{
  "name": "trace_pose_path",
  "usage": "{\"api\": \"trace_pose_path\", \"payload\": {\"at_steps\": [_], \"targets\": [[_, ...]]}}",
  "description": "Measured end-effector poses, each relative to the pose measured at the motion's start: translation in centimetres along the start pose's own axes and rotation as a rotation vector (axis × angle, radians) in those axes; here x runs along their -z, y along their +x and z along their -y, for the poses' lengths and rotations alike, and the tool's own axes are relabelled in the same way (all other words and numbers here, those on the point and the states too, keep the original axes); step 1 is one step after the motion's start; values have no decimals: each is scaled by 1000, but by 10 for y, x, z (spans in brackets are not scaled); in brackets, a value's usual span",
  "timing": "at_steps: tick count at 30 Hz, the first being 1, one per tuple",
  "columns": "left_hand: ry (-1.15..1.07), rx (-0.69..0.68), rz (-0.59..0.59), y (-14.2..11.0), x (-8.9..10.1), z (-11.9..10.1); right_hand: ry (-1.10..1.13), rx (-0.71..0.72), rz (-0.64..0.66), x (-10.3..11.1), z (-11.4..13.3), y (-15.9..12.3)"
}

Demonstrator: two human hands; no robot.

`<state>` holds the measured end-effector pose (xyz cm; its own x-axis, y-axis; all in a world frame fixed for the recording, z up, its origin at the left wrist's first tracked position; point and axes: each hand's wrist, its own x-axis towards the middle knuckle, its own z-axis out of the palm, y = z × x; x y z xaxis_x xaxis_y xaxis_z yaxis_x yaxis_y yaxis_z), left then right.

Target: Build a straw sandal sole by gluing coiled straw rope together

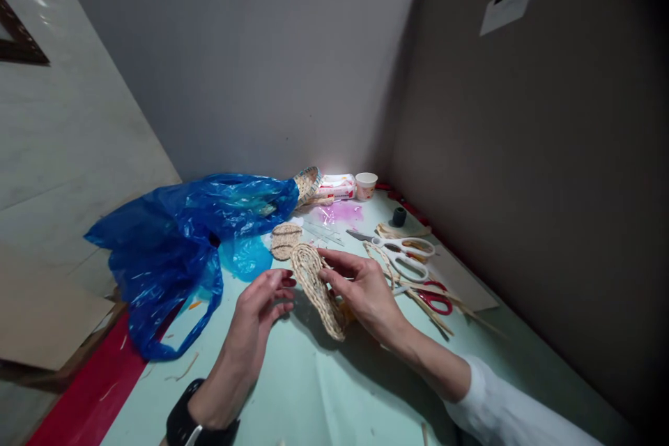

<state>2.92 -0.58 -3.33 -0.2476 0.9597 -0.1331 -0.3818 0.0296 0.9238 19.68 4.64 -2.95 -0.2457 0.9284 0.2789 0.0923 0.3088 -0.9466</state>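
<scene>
A long oval piece of braided straw (pixel 317 286), shaped like a shoe sole, is held tilted above the table. My right hand (pixel 360 286) grips its right edge between thumb and fingers. To its left, my left hand (pixel 266 296) has its fingers loosely curved and apart, with nothing in them; the fingertips are close to the straw piece, and I cannot tell whether they touch it. Just behind lies a smaller rounded straw piece (pixel 286 241) with dark lines across it. Something orange shows partly below my right hand.
A blue plastic bag (pixel 178 223) spreads at left, with a woven basket (pixel 307 185) at its end. A paper cup (pixel 366 186) stands at the back. White-handled scissors (pixel 400 251), red-handled scissors (pixel 435 298), a dark spool (pixel 398 217) and straw strips lie at right. Grey panels enclose the table.
</scene>
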Motion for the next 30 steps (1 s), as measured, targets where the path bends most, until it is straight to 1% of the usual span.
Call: {"api": "trace_pose_path", "payload": {"at_steps": [2, 5, 12, 19, 24, 30], "targets": [[36, 21, 59, -2, -3, 1, -11, -2, 8, 3, -1, 0], [50, 13, 93, -6, -9, 5, -27, 6, 33, 4, -2, -3], [18, -6, 84, -5, -10, 7, -38, 34, 68, 0, -2, -9], [-45, -58, 42, -6, -11, 8, -48, 37, 56, -3, -1, -14], [-15, -85, 18, -7, -14, 9, -48, 53, 35, -6, 0, -17], [4, -98, 34, -7, -18, 13, -60, 70, 30, -9, -2, -19]]}}
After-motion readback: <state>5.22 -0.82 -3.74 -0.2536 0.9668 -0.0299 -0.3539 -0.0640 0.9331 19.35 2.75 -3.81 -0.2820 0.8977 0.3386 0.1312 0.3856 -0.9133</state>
